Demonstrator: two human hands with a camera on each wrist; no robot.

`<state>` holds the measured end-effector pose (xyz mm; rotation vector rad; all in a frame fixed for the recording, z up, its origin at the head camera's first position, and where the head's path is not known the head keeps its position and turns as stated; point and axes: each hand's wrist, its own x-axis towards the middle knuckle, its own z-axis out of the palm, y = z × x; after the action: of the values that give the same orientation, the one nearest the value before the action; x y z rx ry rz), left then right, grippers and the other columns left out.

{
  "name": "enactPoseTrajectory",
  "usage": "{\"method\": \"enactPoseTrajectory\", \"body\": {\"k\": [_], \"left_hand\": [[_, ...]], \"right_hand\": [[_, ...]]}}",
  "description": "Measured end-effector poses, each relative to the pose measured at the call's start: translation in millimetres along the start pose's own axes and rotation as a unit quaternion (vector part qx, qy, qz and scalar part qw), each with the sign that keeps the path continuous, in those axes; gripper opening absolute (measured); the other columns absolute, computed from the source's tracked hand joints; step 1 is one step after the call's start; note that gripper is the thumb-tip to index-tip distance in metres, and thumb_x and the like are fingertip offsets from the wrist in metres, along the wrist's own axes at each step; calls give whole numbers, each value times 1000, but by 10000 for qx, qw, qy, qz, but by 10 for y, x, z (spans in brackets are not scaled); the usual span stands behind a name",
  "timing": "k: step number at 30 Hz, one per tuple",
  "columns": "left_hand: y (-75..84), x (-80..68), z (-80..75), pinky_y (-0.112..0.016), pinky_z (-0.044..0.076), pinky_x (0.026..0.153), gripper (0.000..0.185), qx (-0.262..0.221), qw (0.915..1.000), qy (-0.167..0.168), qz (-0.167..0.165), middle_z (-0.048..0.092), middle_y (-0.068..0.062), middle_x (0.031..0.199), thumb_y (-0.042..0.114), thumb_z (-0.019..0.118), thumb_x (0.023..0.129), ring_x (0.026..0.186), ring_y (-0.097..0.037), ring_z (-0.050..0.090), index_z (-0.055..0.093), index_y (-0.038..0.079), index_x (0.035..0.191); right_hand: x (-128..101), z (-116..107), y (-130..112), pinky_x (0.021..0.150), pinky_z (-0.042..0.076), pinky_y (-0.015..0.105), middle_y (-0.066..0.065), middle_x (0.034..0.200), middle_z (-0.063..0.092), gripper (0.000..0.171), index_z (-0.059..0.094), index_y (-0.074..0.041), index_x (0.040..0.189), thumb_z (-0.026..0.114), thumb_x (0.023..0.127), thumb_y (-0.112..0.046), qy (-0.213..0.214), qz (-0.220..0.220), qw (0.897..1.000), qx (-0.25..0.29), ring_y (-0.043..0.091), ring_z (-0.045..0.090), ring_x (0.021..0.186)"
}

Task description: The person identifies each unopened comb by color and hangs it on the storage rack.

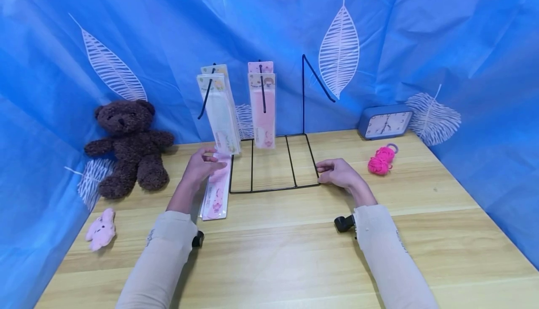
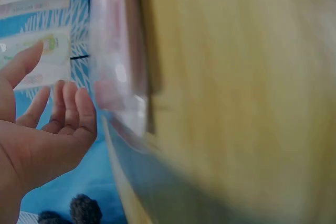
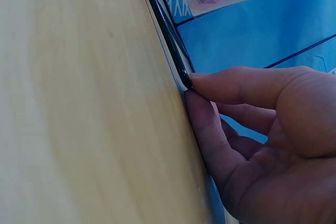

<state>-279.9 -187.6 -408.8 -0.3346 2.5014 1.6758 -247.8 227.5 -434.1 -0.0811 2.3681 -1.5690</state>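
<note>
A black wire rack (image 1: 273, 188) stands on the wooden table (image 1: 294, 253). A white packaged comb (image 1: 219, 112) hangs from its left hook, a pink one (image 1: 263, 107) from the middle hook, and the right hook (image 1: 317, 79) is bare. My left hand (image 1: 212, 158) hovers with relaxed fingers over a stack of pink packaged combs (image 1: 216, 192) lying left of the rack, just below the white pack. In the left wrist view the left hand (image 2: 58, 93) is empty beside the packaging (image 2: 118, 66). My right hand (image 1: 322, 171) pinches the rack's front right base corner; thumb and forefinger (image 3: 191, 85) meet on the wire (image 3: 165, 30).
A brown teddy bear (image 1: 128, 145) sits at the left, with a small pink plush (image 1: 101, 229) near the left edge. A blue clock (image 1: 385, 121) and a pink cord bundle (image 1: 381, 161) are at the right. Blue leaf-print cloth walls the table on three sides.
</note>
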Motion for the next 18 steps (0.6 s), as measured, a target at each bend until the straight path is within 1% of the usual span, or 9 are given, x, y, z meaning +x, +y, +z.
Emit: {"method": "enactPoseTrajectory", "body": {"k": [3,6,12,14,18], "left_hand": [[-53,1,-34,-38,46,91,71,134,9998,-154,18,51,-17,134,12,81,85,115,-32,50,46,11,147],[-79,-1,-50,-40,45,93,73,251,9996,-158,28,50,-20,136,10,81,85,115,-34,50,45,10,148],[-99,-9,-65,-46,42,100,77,529,9984,-127,-131,48,-22,140,12,81,85,120,-37,49,40,9,150],[-102,-15,-71,-47,42,100,79,618,9979,-154,-85,47,-24,141,12,81,85,120,-38,48,38,7,151],[-109,-27,-84,-48,43,100,80,643,9977,-201,13,47,-27,141,10,80,85,122,-40,49,36,4,152]], "right_hand": [[4,-1,3,102,48,39,25,133,55,64,47,11,143,70,84,6,-3,-12,10000,-2,32,56,114],[2,-4,-1,103,47,40,26,133,55,64,47,11,143,71,84,6,1,-33,10000,-35,32,56,115],[5,-5,1,105,45,42,25,132,56,63,48,11,143,70,84,6,4,-54,10000,-71,33,55,116],[9,0,2,104,46,43,26,132,56,63,48,11,142,70,84,6,0,-78,9999,-94,34,55,116],[1,6,-4,104,46,43,25,131,56,62,48,11,142,71,84,5,-8,-71,9999,-131,33,56,115]]}}
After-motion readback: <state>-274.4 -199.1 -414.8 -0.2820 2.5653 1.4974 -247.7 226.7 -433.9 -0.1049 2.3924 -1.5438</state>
